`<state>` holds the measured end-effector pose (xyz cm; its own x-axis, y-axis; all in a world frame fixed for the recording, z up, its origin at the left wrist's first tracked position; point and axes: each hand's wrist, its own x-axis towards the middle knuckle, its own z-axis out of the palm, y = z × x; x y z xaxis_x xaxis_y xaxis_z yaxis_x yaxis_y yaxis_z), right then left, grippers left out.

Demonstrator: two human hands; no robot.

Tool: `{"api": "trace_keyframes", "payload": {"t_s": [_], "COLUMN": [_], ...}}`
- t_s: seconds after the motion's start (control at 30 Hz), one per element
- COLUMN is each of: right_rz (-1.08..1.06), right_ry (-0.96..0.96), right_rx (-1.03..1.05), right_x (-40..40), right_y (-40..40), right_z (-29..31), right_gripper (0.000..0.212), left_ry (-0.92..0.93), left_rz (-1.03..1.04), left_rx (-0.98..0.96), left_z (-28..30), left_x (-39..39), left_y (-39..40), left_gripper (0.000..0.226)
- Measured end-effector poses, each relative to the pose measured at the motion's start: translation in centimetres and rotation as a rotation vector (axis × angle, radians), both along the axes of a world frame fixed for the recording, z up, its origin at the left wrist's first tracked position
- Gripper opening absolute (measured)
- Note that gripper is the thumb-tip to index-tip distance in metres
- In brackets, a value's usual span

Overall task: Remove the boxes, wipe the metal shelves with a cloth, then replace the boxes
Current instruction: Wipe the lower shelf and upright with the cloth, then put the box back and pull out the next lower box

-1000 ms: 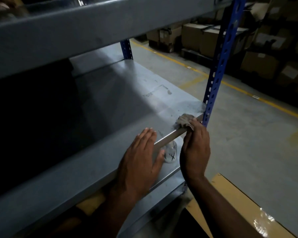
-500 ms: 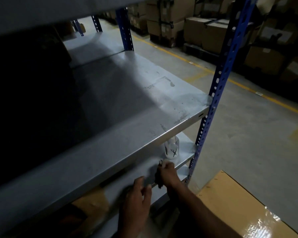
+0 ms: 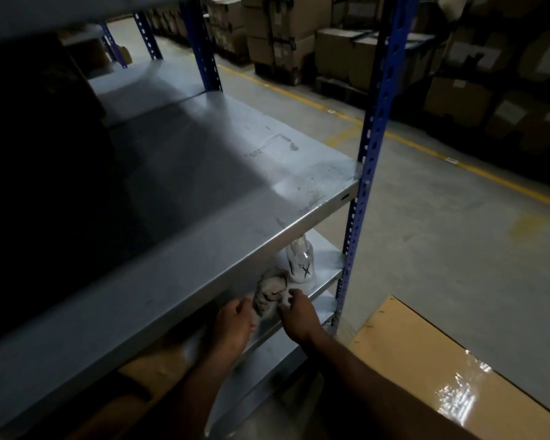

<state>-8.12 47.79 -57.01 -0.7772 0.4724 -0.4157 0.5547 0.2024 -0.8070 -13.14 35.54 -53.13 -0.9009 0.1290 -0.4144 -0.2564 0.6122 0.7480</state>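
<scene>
Both hands sit at the crumpled cloth [image 3: 269,293] on the lower shelf [image 3: 326,265]: left hand [image 3: 234,322] and right hand [image 3: 299,314] fingers touch its edges; grasp unclear, beside a clear bottle [image 3: 300,265]

No words or numbers could be read. The clear bottle [image 3: 300,263] on the lower shelf [image 3: 326,265] bore a black scissors mark. White labels on the stacked cardboard boxes [image 3: 458,93] across the aisle were too blurred to read.
</scene>
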Motion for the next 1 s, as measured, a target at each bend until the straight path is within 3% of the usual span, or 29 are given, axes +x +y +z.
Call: {"api": "trace_keyframes", "payload": {"t_s": [0.07,0.23,0.43,0.73,1.0], "right_rz": [-0.078,-0.238,-0.387,-0.604,-0.81], "right_ry": [-0.024,0.059,0.076,-0.009,-0.079], "right_rx": [-0.031,-0.019,0.172,0.27,0.273], "right_x": [1.3,5.2,13.3,29.9,46.7], "right_y": [0.1,1.3,-2.1,-9.7,-16.5], "right_z": [0.5,0.4,7.0,11.3,13.2], "right_gripper": [0.029,0.049,0.041,0.04,0.05], "left_ry": [0.014,0.17,0.325,0.427,0.422], "left_rz": [-0.063,-0.223,-0.363,-0.598,-0.795], "left_rx": [-0.061,-0.156,-0.117,-0.088,-0.039], "left_z": [0.5,2.9,6.6,11.0,12.2], "left_x": [0.8,3.7,10.0,22.7,37.4], "left_y": [-0.2,-0.6,-3.3,-9.6,-10.4], "left_gripper": [0.035,0.039,0.041,0.04,0.043]}}
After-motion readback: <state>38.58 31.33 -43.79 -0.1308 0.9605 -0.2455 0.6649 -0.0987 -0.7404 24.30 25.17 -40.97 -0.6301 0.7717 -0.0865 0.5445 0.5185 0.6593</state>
